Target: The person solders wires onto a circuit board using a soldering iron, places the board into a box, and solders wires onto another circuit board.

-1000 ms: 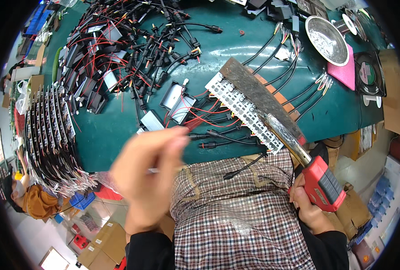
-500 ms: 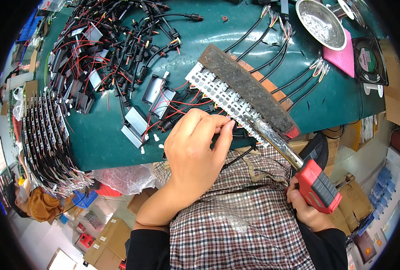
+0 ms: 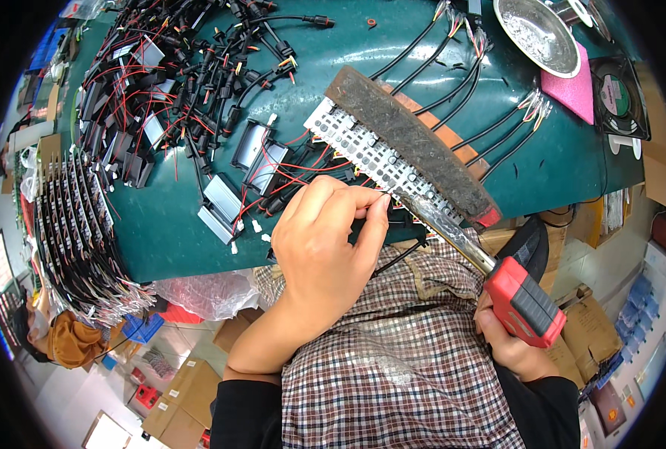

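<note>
A long white strip of small circuit boards (image 3: pixel 355 148) lies at a slant before me, against a dark, worn bar (image 3: pixel 415 142). My left hand (image 3: pixel 325 239) is closed in a pinch at the strip's near edge. Between thumb and forefinger is the end of a thin wire, mostly hidden by the fingers. My right hand (image 3: pixel 516 348) is wrapped round the red and black handle of a soldering iron (image 3: pixel 527 299). The iron's metal shaft points up and left, its tip at the strip right beside my left fingertips. A black cable (image 3: pixel 400 258) hangs below the strip.
Piled cables and connectors (image 3: pixel 198 90) cover the table's far left. Silver housings (image 3: pixel 224 196) with red wires lie nearer. Stripped black cables (image 3: pixel 464 86) lie beyond the bar. A metal bowl (image 3: pixel 539 37) rests by a pink sponge (image 3: pixel 572 82) and a fan (image 3: pixel 619 97). Stacked wired boards (image 3: pixel 71 232) stand left.
The soldering iron has moved slightly up and left along the strip, its tip now closer to my left fingertips. My left hand keeps its pinch almost in place.
</note>
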The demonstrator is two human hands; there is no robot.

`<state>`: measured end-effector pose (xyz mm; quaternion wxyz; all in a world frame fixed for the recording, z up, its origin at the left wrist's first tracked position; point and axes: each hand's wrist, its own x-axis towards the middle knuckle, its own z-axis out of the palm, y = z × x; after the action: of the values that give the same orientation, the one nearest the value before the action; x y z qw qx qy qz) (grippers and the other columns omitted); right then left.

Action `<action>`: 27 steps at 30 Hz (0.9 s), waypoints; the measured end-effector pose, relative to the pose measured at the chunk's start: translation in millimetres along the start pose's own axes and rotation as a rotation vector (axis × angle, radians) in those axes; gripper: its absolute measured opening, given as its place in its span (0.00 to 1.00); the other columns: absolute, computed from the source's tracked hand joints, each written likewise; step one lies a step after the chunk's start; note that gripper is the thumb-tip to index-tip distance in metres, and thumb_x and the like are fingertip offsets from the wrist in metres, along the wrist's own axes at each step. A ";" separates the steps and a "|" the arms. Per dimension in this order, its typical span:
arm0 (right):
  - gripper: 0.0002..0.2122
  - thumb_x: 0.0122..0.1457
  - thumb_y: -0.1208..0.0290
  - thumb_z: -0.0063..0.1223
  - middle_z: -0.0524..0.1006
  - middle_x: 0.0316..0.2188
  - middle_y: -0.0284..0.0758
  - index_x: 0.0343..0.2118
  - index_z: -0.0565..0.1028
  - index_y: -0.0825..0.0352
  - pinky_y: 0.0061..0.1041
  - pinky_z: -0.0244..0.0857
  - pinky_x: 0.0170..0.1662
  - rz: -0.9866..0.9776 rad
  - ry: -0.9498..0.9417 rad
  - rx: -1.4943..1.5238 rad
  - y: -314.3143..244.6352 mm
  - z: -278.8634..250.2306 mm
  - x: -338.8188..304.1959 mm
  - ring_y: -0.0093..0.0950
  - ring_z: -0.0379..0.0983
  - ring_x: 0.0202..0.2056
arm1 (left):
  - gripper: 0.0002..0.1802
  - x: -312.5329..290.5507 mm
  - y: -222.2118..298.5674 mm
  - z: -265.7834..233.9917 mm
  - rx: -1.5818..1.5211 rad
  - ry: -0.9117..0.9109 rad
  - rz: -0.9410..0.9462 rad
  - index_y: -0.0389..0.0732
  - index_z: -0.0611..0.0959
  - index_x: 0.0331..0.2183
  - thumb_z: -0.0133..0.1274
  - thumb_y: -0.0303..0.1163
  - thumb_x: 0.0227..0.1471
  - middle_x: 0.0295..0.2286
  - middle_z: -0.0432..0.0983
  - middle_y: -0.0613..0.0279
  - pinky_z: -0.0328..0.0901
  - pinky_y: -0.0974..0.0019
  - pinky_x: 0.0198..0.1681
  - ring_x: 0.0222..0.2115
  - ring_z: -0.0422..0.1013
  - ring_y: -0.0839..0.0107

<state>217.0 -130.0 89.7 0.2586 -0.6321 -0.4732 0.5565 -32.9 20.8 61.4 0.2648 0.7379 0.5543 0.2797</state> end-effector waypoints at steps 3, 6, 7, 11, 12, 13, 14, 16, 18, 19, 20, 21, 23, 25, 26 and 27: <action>0.11 0.51 0.80 0.65 0.78 0.28 0.38 0.39 0.81 0.70 0.32 0.70 0.30 0.002 0.009 0.028 2.8 1.8 -0.6 0.36 0.77 0.27 | 0.05 0.3 -0.5 0.4 -0.001 0.006 0.006 0.39 0.87 0.28 0.69 0.23 0.48 0.24 0.77 0.65 0.60 0.72 0.22 0.20 0.68 0.76; 0.11 0.52 0.79 0.65 0.78 0.28 0.38 0.39 0.81 0.70 0.32 0.69 0.30 -0.006 0.013 0.033 3.4 2.4 -1.1 0.36 0.77 0.26 | 0.05 0.1 -0.6 0.1 -0.004 0.004 0.000 0.39 0.87 0.28 0.69 0.23 0.48 0.23 0.77 0.65 0.60 0.72 0.22 0.20 0.68 0.76; 0.11 0.52 0.79 0.65 0.78 0.27 0.38 0.39 0.80 0.70 0.32 0.69 0.30 0.007 0.014 0.045 2.2 2.7 -0.9 0.36 0.77 0.26 | 0.05 0.4 -0.8 0.0 -0.006 0.000 -0.002 0.39 0.87 0.28 0.69 0.23 0.48 0.23 0.76 0.65 0.60 0.72 0.22 0.20 0.68 0.76; 0.11 0.52 0.79 0.65 0.78 0.27 0.38 0.39 0.80 0.70 0.32 0.69 0.30 -0.004 -0.004 0.042 2.4 1.8 0.0 0.36 0.77 0.27 | 0.04 0.3 -0.1 -1.6 -0.003 -0.013 -0.017 0.39 0.87 0.28 0.69 0.23 0.48 0.23 0.76 0.65 0.60 0.72 0.22 0.20 0.68 0.76; 0.11 0.52 0.79 0.65 0.78 0.27 0.38 0.39 0.80 0.70 0.32 0.69 0.30 -0.003 -0.004 0.042 2.4 2.4 -0.1 0.36 0.77 0.27 | 0.04 0.1 -0.1 -1.4 -0.003 -0.013 -0.017 0.39 0.87 0.28 0.69 0.23 0.48 0.23 0.76 0.65 0.60 0.72 0.22 0.20 0.68 0.76; 0.11 0.52 0.79 0.65 0.78 0.28 0.38 0.39 0.80 0.70 0.32 0.70 0.31 -0.008 0.011 0.050 2.2 3.3 -0.2 0.36 0.77 0.27 | 0.05 -0.1 -0.1 -1.1 -0.006 -0.017 -0.025 0.40 0.86 0.27 0.68 0.24 0.47 0.23 0.75 0.66 0.62 0.68 0.24 0.22 0.70 0.73; 0.11 0.51 0.79 0.65 0.79 0.28 0.38 0.39 0.80 0.70 0.32 0.70 0.31 -0.012 0.026 0.059 2.2 3.9 -0.4 0.36 0.77 0.27 | 0.06 -0.1 -0.1 -0.8 -0.009 -0.021 -0.034 0.42 0.85 0.27 0.68 0.24 0.46 0.24 0.74 0.66 0.64 0.65 0.26 0.24 0.72 0.69; 0.11 0.52 0.79 0.65 0.79 0.28 0.38 0.39 0.80 0.70 0.32 0.70 0.32 0.011 0.016 0.043 0.4 0.6 -2.4 0.36 0.78 0.28 | 0.06 0.1 -0.3 -1.3 -0.013 -0.024 -0.038 0.42 0.85 0.27 0.68 0.24 0.46 0.23 0.74 0.66 0.64 0.65 0.26 0.24 0.72 0.69; 0.11 0.52 0.79 0.64 0.79 0.29 0.38 0.39 0.80 0.70 0.32 0.71 0.33 0.034 0.007 0.028 -1.1 -0.9 -3.9 0.35 0.78 0.28 | 0.06 0.3 -0.4 -1.6 -0.016 -0.026 -0.041 0.41 0.85 0.27 0.68 0.24 0.46 0.23 0.74 0.67 0.64 0.65 0.25 0.24 0.72 0.69; 0.11 0.53 0.79 0.64 0.80 0.29 0.38 0.40 0.80 0.70 0.32 0.71 0.33 0.056 0.016 0.066 -1.5 -0.9 -4.4 0.35 0.79 0.29 | 0.06 0.2 -0.4 -1.7 -0.013 -0.029 -0.039 0.41 0.85 0.27 0.68 0.24 0.46 0.23 0.74 0.67 0.64 0.65 0.25 0.24 0.72 0.69; 0.11 0.53 0.79 0.64 0.80 0.29 0.38 0.40 0.81 0.70 0.31 0.72 0.34 0.079 0.026 0.104 -2.0 -0.9 -4.7 0.35 0.79 0.29 | 0.06 0.1 -0.4 -1.8 -0.010 -0.032 -0.037 0.41 0.85 0.27 0.68 0.24 0.46 0.23 0.74 0.67 0.64 0.65 0.25 0.24 0.72 0.69; 0.11 0.53 0.79 0.64 0.80 0.29 0.38 0.40 0.81 0.70 0.31 0.72 0.34 0.079 0.026 0.104 -3.3 -0.9 -4.6 0.35 0.79 0.29 | 0.06 0.2 -0.6 -1.7 -0.010 -0.032 -0.037 0.41 0.85 0.27 0.68 0.24 0.46 0.23 0.74 0.67 0.64 0.65 0.25 0.24 0.72 0.69; 0.10 0.54 0.78 0.64 0.80 0.29 0.37 0.40 0.81 0.70 0.31 0.72 0.35 0.111 0.042 0.113 -5.7 -0.8 -4.5 0.34 0.79 0.29 | 0.06 0.2 -1.0 -1.4 -0.010 -0.033 -0.037 0.42 0.85 0.26 0.68 0.24 0.46 0.23 0.74 0.66 0.64 0.65 0.25 0.24 0.72 0.69; 0.10 0.54 0.79 0.64 0.80 0.29 0.37 0.40 0.80 0.70 0.31 0.72 0.35 0.110 0.046 0.099 -3.1 -1.1 -6.7 0.34 0.79 0.29 | 0.06 0.0 -0.9 -1.0 -0.011 -0.026 -0.034 0.42 0.85 0.27 0.68 0.25 0.46 0.23 0.74 0.66 0.64 0.64 0.26 0.24 0.72 0.69; 0.10 0.54 0.79 0.64 0.80 0.29 0.37 0.40 0.80 0.71 0.31 0.72 0.35 0.109 0.051 0.085 -2.1 -1.3 -7.5 0.33 0.79 0.29 | 0.06 -0.1 -0.8 -0.9 -0.013 -0.019 -0.030 0.42 0.85 0.27 0.68 0.25 0.46 0.23 0.74 0.66 0.65 0.64 0.26 0.24 0.72 0.69; 0.10 0.54 0.79 0.64 0.80 0.29 0.37 0.40 0.80 0.71 0.31 0.72 0.35 0.109 0.051 0.084 -2.5 -1.4 -7.2 0.33 0.79 0.29 | 0.06 0.0 -0.8 -1.1 -0.013 -0.019 -0.030 0.42 0.85 0.27 0.68 0.25 0.46 0.23 0.74 0.66 0.65 0.64 0.26 0.24 0.72 0.69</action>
<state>218.1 -135.1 95.6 0.2663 -0.6594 -0.4075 0.5729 -34.3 21.0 61.6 0.2791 0.7304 0.5608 0.2724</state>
